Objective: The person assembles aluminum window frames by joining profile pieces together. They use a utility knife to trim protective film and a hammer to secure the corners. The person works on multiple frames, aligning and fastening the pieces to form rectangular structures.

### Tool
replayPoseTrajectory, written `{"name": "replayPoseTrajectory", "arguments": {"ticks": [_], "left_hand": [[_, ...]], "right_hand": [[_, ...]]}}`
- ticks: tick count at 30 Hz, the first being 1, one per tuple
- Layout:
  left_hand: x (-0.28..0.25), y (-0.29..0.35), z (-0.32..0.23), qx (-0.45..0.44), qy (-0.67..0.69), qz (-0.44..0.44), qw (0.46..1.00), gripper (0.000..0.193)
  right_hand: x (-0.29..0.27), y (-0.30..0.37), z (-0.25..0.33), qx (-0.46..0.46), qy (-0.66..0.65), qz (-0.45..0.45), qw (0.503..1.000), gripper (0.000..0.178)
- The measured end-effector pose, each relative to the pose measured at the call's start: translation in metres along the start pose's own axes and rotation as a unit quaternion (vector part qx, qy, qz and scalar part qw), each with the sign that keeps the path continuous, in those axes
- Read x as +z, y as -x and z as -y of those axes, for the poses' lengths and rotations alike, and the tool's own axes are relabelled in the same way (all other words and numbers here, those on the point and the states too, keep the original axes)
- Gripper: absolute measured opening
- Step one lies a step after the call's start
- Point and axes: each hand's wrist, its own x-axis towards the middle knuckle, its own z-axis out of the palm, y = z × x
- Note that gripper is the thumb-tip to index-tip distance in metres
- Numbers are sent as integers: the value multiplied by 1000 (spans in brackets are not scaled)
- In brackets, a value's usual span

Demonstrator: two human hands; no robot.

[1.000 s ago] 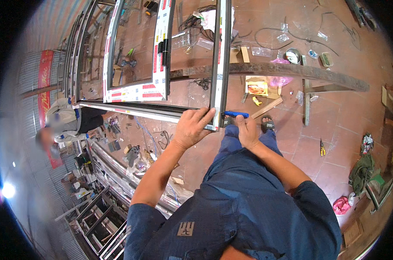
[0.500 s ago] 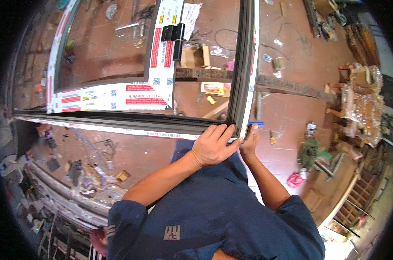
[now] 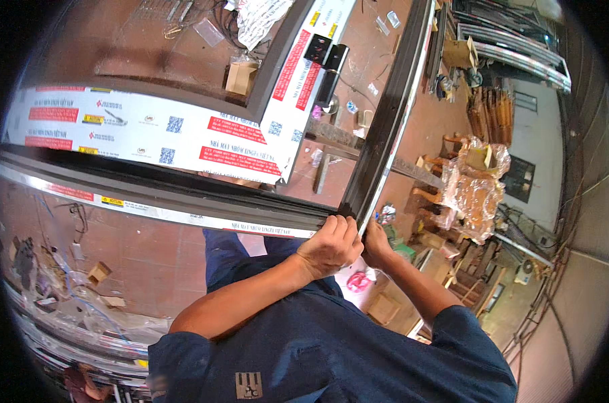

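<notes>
A dark metal frame (image 3: pixel 389 107) with white protective film along its outer edges spans the view, its near right corner in front of me. At that corner my left hand (image 3: pixel 331 245) is closed, its fingers curled over the lower bar. My right hand (image 3: pixel 377 243) is closed just outside the same corner, against the outer side of the right bar. Its fingertips are largely hidden, and what they hold cannot be made out. Within the frame lies a film-covered inner sash (image 3: pixel 156 138) with printed white and red film. A black hinge (image 3: pixel 328 60) is fixed to the sash's right upright.
Plastic-wrapped wooden furniture (image 3: pixel 475 191) stands at the right, near a bundle of brown wood pieces (image 3: pixel 489 114). An open cardboard box (image 3: pixel 240 77) and scraps lie beyond the sash. At the lower left are clear plastic wrapping (image 3: pixel 69 302) and long profiles (image 3: pixel 69 356). A pink bag (image 3: pixel 359 280) lies below my hands.
The view has tilted and come closer to the frame. My left fingers, previously spread flatter over the corner, have curled in. A blue item beside my right hand no longer shows.
</notes>
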Motion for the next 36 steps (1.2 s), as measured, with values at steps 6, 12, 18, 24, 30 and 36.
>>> {"name": "replayPoseTrajectory", "arguments": {"ticks": [6, 12, 18, 24, 30, 36], "left_hand": [[-4, -1, -3, 5, 5, 11, 1000, 15], [-6, 1, -2, 16, 4, 23, 1000, 17], [-9, 2, -10, 26, -12, 54, 998, 21], [-7, 0, -19, 7, -20, 35, 999, 33], [-7, 12, -81, -121, -91, -161, 975, 34], [49, 36, -157, -564, 438, -58, 698, 38]], "right_hand": [[-37, -35, 3, 272, -93, 92, 953, 61], [26, -18, -24, -48, -268, -90, 958, 53], [-13, -16, -26, 62, -411, 167, 894, 39], [-14, -27, -51, 40, -503, 264, 822, 30], [-96, -52, -81, -149, -507, 45, 847, 21], [-92, -14, -129, -504, 152, 45, 849, 24]]}}
